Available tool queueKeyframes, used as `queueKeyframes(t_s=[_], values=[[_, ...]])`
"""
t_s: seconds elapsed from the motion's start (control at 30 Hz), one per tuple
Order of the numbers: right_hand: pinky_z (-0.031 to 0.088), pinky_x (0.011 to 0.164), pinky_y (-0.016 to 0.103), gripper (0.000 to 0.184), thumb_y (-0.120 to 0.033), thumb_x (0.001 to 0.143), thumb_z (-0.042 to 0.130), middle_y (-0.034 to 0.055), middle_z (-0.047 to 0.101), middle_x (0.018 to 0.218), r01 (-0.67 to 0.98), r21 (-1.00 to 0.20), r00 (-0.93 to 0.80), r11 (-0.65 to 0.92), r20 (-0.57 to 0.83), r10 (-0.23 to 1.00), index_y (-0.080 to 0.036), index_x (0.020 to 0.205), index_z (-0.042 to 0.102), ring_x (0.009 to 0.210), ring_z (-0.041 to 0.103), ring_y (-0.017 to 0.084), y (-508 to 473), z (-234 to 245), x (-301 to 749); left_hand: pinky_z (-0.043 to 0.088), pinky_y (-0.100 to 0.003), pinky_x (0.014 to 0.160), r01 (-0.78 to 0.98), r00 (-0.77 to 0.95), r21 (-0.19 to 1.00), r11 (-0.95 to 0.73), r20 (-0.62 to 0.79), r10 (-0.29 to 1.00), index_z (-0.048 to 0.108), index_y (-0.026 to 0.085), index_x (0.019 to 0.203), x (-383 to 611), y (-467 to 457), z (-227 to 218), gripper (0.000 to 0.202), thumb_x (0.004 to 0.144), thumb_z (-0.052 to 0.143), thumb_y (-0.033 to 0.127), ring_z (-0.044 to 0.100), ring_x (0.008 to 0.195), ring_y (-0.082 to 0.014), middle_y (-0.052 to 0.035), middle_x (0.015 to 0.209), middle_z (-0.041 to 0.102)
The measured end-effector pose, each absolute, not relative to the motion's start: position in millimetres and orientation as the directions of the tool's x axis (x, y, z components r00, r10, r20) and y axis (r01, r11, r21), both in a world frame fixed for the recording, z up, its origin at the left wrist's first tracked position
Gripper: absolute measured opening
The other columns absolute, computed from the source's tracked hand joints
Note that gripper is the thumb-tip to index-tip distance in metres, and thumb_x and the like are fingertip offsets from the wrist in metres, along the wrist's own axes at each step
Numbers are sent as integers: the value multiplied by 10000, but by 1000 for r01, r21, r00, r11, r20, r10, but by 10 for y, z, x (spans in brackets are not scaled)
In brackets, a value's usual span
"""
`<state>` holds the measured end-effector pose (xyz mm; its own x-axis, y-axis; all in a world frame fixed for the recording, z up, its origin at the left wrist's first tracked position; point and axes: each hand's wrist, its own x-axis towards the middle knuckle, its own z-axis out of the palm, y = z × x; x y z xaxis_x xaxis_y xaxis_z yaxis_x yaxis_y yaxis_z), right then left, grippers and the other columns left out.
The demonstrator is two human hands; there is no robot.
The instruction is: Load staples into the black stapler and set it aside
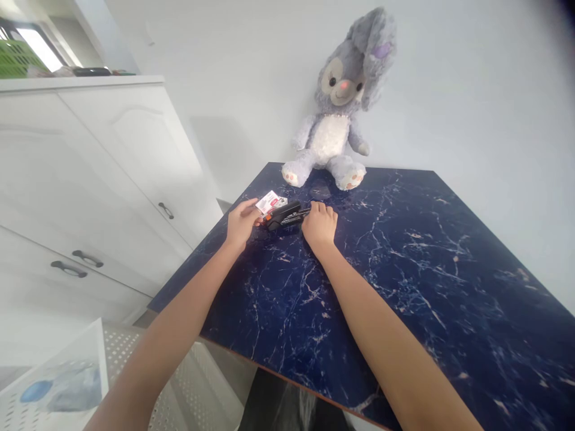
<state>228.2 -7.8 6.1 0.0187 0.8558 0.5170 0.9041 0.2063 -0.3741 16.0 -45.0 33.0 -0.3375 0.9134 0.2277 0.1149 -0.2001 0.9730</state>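
A black stapler-like tool (284, 215) lies on the dark blue marble table (404, 269), toward its far left side. My left hand (241, 222) pinches the tool's left end, fingers closed on it. My right hand (318, 224) is curled over the tool's right end, fingers bent down onto it. A small white and red card or packet (271, 202) lies just behind the tool, by my left fingertips.
A grey and white plush rabbit (340, 99) sits at the table's far edge against the white wall. A white cabinet (90, 179) with dark handles stands to the left. A white perforated surface with a picture (63, 383) is at the lower left.
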Motion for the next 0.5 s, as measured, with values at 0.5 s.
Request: queueKeyframes(t_s=[0.5], values=[[503, 859, 370, 140, -240, 846, 595, 79, 743, 971, 651, -737, 194, 184, 396, 898, -207, 921, 709, 879, 669, 230, 173, -35, 2512, 610, -350, 794, 67, -179, 950, -304, 311, 934, 738, 179, 1149, 220, -485, 308, 409, 773, 786, 332, 704, 869, -194, -90, 1076, 751]])
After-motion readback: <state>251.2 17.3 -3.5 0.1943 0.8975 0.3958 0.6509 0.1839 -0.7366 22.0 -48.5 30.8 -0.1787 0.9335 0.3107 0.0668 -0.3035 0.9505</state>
